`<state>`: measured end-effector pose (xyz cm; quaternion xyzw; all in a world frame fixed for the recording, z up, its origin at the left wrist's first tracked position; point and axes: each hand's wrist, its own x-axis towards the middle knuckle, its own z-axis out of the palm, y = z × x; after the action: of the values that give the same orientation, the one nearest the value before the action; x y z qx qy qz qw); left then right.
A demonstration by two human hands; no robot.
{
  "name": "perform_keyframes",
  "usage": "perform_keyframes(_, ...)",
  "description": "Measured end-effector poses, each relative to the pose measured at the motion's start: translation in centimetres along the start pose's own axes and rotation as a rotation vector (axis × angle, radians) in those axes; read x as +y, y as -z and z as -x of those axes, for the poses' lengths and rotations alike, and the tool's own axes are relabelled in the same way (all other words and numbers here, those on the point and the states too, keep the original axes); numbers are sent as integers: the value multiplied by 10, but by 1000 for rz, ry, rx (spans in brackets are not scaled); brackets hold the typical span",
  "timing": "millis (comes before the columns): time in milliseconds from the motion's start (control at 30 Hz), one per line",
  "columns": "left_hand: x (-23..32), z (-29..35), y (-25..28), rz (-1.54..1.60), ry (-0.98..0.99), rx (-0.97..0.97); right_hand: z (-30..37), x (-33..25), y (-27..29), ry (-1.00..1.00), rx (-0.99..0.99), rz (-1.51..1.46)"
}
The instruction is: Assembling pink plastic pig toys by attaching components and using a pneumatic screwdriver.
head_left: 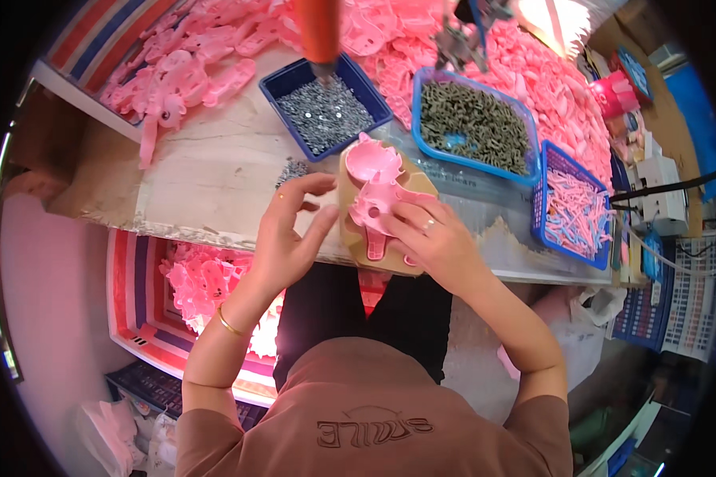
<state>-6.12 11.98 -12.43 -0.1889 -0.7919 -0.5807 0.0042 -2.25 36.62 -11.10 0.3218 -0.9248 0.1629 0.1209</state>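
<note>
Head view: lettering [374, 432] on brown shirt [358, 385], pink plastic piece [380, 193] in right hand [433, 238], left hand [293, 232] empty, spread.

head fisheye | head-worn, left | faces down | near workbench [203, 191]

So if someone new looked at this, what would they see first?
Probably the big heap of pink plastic pieces across the back of the table. Then perhaps the pink piece under the right hand, on a tan block in front of the person. The orange tool stands out too, at the top edge.
</note>
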Motion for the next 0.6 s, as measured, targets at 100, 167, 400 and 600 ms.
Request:
perform_keyframes(100, 0, 0, -8, -218, -227, -55, 10, 7, -3, -20, -34, -2)
perform_keyframes(167, 2, 0, -14, -281, -269, -88, 15, 7, 12, -69, -31, -16)
perform_keyframes(400, 2, -5, -50, -510, -366, -227, 28, 16, 22, -272, -8, -125)
perform_keyframes(600, 6, -9, -61, -555, -368, -280, 31, 12, 18, -246, 31, -72)
